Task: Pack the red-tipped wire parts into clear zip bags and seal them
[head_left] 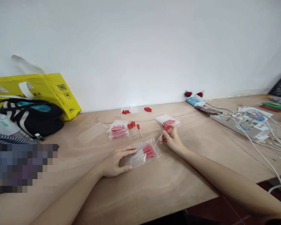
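A clear zip bag (142, 153) with several red-bulbed droppers lies on the wooden table (154, 187) in front of me. My left hand (117, 161) rests on the bag's left end, fingers curled around it and pinning it down. My right hand (170, 139) is just right of the bag's open mouth, pinching one red-bulbed dropper (163, 132) by its top. Three loose droppers (134, 128) lie farther back. A filled bag (118, 129) sits left of them and another filled bag (168, 121) lies behind my right hand.
Empty clear bags (92, 132) lie at left. Small red bulbs (148, 109) sit by the wall. A yellow tote (49, 90) and a black bag (30, 117) stand at far left. A power strip with white cables (248, 125) fills the right side.
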`<state>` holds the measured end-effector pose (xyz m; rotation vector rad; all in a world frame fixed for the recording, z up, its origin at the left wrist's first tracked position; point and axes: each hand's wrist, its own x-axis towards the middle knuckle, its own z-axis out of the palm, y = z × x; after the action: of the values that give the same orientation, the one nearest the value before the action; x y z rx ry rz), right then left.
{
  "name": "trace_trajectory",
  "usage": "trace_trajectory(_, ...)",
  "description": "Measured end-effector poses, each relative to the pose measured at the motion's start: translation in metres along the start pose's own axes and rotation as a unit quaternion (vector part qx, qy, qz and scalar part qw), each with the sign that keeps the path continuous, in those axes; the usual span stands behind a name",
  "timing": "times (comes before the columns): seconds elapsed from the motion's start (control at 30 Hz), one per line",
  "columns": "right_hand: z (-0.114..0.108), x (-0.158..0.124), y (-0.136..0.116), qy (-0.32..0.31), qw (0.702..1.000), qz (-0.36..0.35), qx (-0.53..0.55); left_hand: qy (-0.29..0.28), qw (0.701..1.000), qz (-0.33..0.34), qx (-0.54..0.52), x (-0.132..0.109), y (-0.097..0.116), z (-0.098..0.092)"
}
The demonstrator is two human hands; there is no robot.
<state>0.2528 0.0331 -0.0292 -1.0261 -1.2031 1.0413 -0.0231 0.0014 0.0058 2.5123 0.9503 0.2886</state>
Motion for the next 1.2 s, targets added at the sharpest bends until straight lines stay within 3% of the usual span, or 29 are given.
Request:
trace_trajectory(0.57, 0.004, -0.016, -0.004, 0.015, 0.998, 0.028, 0.059, -0.003, 1.0, -0.008, 0.002, 0.001, 0.002, -0.001)
trace_trajectory(0.83, 0.002, -0.016, -0.007, -0.031, 0.981, 0.129, 0.143, -0.007, 1.0, -0.008, 0.011, 0.0, 0.002, 0.0)
trace_trajectory(1.0, -0.002, -0.014, -0.011, 0.007, 0.984, 0.124, 0.126, -0.01, 1.0, -0.005, 0.013, 0.0, 0.001, 0.0)
trace_trajectory(1.2, 0.001, -0.014, -0.012, -0.077, 0.984, 0.141, 0.074, -0.005, 1.0, -0.004, 0.019, 0.001, 0.001, 0.0)
